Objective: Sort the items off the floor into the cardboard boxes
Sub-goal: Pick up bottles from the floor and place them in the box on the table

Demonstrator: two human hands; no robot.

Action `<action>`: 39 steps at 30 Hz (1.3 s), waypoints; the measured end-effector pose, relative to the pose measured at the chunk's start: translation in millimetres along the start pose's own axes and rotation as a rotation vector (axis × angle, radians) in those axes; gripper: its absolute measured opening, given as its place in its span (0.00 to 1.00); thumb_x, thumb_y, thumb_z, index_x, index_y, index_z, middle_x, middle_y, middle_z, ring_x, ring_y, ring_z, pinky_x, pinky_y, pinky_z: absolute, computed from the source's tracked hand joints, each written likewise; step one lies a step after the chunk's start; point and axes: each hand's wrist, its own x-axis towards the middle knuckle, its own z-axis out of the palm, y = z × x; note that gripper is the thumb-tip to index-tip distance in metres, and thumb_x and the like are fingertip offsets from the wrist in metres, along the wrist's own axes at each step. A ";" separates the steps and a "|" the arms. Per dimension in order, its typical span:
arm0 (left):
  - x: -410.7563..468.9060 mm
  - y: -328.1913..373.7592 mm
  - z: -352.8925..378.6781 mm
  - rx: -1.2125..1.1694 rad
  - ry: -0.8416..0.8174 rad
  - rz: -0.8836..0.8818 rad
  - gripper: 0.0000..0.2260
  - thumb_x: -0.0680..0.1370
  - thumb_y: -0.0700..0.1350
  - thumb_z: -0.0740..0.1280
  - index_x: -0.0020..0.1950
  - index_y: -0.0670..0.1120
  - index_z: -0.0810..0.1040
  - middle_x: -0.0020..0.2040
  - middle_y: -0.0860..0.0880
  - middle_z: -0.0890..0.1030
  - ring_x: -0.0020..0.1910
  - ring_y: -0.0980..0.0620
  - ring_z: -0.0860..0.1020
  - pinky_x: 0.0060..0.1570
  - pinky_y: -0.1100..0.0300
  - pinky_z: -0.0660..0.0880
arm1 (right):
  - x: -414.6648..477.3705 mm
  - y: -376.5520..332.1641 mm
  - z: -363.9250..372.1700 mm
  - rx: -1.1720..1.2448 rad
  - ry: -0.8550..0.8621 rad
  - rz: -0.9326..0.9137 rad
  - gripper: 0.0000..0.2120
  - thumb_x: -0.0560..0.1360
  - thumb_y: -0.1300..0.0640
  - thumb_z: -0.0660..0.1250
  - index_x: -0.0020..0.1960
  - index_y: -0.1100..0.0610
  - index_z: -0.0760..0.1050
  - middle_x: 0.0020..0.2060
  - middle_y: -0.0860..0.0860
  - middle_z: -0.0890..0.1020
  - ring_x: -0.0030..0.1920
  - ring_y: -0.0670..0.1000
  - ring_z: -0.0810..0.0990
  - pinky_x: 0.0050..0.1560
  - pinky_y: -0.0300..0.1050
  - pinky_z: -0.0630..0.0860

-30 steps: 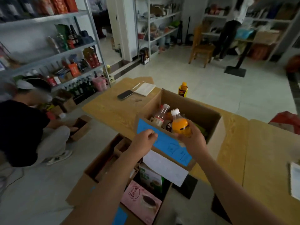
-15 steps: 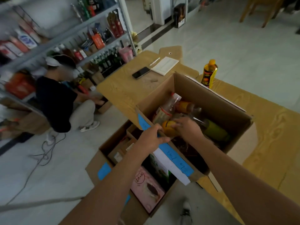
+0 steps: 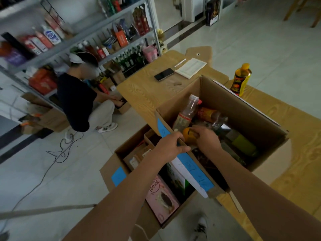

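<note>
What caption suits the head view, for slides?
Right hand holds orange bottle in cardboard box; left hand grips its rim.

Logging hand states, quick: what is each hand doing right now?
Left hand: gripping the near rim of the cardboard box.
Right hand: holding the orange bottle inside that box.

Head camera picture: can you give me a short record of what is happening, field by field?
Place: cardboard box standing on a wooden table
Left hand: grips the box's near rim
Right hand: inside the box, holding an orange bottle
Box contents: other bottles
Below: second open box on the floor, holding cartons
On table: phone, notebook, yellow bottle
</note>
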 end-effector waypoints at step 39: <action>-680.3 -449.1 -61.3 -0.391 1.142 -0.764 0.10 0.81 0.38 0.54 0.40 0.43 0.66 0.37 0.43 0.70 0.38 0.48 0.69 0.37 0.57 0.63 | -388.7 -593.1 355.7 0.085 -0.255 -1.019 0.23 0.82 0.52 0.59 0.30 0.52 0.59 0.24 0.47 0.64 0.26 0.45 0.62 0.28 0.44 0.57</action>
